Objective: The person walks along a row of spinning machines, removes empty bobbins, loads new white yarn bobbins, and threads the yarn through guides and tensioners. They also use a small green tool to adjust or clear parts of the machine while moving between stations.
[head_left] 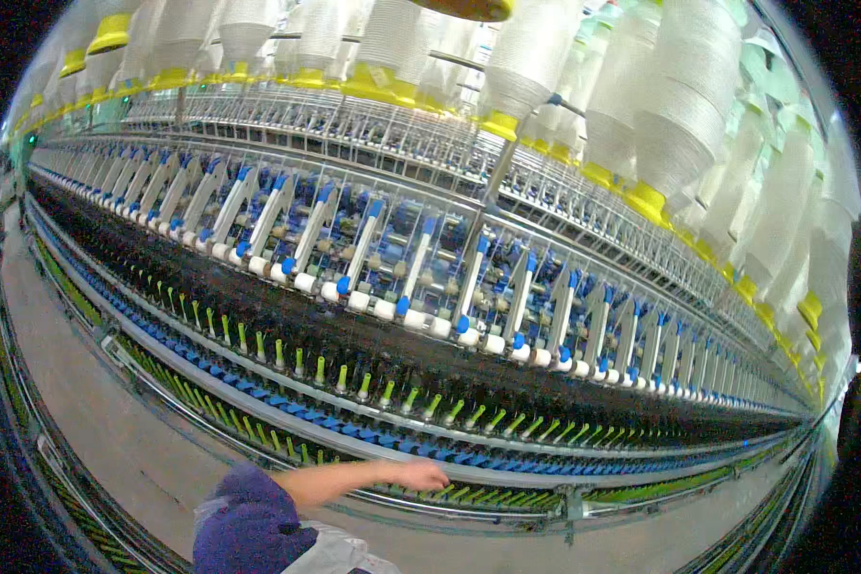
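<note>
My left hand [420,475] reaches out from a dark blue-purple sleeve [249,521] at the bottom of the head view. Its fingers are curled together, and whatever they may hold is too small to make out. It is at the front rail [373,450] of a long spinning machine, close to the lower row of green bobbin tubes [507,497]. Just behind runs a strip of blue parts [301,407]. Further in stands a row of upright green tubes [342,375] on spindles. My right hand is out of view.
Above the spindles are slanted grey arms [364,247] with blue caps and white rollers [358,301]. Large white yarn packages [689,86] on yellow holders hang overhead. A pale floor aisle [96,402] runs along the machine, and another machine edge [43,478] lies at the left.
</note>
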`<state>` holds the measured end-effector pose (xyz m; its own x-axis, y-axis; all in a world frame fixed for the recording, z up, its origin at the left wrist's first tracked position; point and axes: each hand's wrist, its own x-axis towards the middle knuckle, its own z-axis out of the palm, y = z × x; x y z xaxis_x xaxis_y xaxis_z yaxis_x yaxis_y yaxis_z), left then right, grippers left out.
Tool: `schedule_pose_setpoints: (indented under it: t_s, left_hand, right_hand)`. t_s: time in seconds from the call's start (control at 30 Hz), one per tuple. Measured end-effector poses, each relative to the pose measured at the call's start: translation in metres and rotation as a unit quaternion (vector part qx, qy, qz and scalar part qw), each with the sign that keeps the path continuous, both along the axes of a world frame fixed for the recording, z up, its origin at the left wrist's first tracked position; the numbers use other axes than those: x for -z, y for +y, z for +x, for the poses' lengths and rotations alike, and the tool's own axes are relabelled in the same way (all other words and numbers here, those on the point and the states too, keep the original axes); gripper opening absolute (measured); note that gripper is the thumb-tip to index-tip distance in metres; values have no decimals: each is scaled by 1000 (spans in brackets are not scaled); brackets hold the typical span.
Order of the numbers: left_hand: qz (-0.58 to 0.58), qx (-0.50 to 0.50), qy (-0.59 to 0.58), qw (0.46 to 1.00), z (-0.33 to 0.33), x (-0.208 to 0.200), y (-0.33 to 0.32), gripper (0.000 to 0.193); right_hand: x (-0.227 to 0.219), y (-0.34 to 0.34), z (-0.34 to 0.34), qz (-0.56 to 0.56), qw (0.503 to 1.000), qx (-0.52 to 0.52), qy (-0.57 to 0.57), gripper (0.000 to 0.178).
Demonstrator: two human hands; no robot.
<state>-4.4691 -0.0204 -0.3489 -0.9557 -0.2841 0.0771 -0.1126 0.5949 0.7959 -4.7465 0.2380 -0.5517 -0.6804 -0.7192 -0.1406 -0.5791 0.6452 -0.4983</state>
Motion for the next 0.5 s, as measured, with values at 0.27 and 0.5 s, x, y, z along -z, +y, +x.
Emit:
schedule_pose_setpoints:
  t_s: [0.27,0.5]
  left_hand:
    - [-89,-348,177,916,116,-214,-232,27]
    - [-196,-538,465,675,126,-466,-384,28]
  right_hand:
    - [-258,-279,58,-303,906,-296,-8,24]
    - [-655,-471,296,-585,675,-450,5,59]
